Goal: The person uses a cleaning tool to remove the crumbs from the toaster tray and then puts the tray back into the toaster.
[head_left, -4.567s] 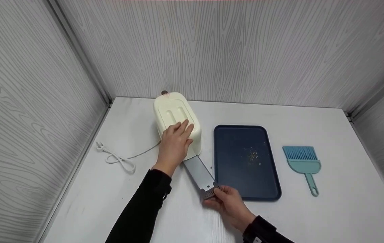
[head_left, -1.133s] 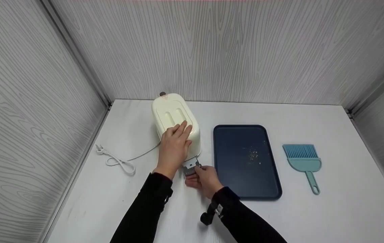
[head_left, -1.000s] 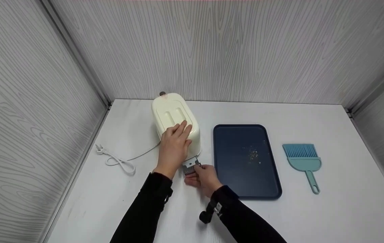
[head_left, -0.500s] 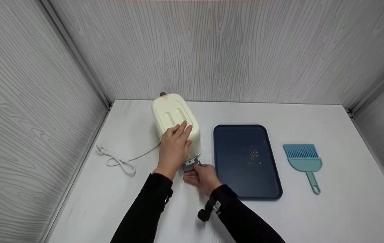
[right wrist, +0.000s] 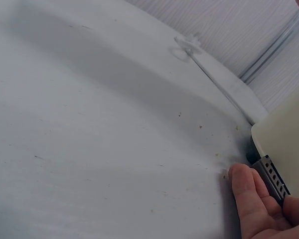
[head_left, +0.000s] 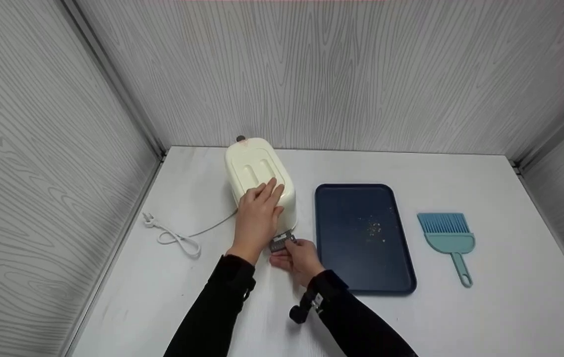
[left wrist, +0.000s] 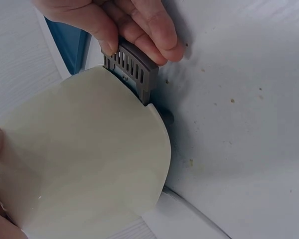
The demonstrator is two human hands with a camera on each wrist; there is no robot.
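A cream toaster [head_left: 252, 161] with a covered top stands at the back left of the table. My left hand [head_left: 254, 215] rests on its top near the front end, fingers extended. At the toaster's front base, my right hand [head_left: 299, 258] pinches the grey slotted end of a crumb tray [head_left: 281, 242] between thumb and fingers. Only this end juts out; the rest is hidden inside the toaster. In the left wrist view, the slotted end [left wrist: 134, 62] sits close to the toaster's wall. The right wrist view shows the thumb above it and the fingers below.
A dark blue tray [head_left: 361, 267] bearing crumbs [head_left: 374, 229] lies right of the toaster. Farther right is a teal dustpan [head_left: 448, 243] with a blue brush. A bundled white power cord [head_left: 180, 239] lies left. Small crumbs [left wrist: 232, 100] dot the table near the toaster.
The crumb tray, mostly drawn out before, has slid into the toaster until little more than its slotted end shows. My right hand moved up-left with it; the left hand stays on the toaster.
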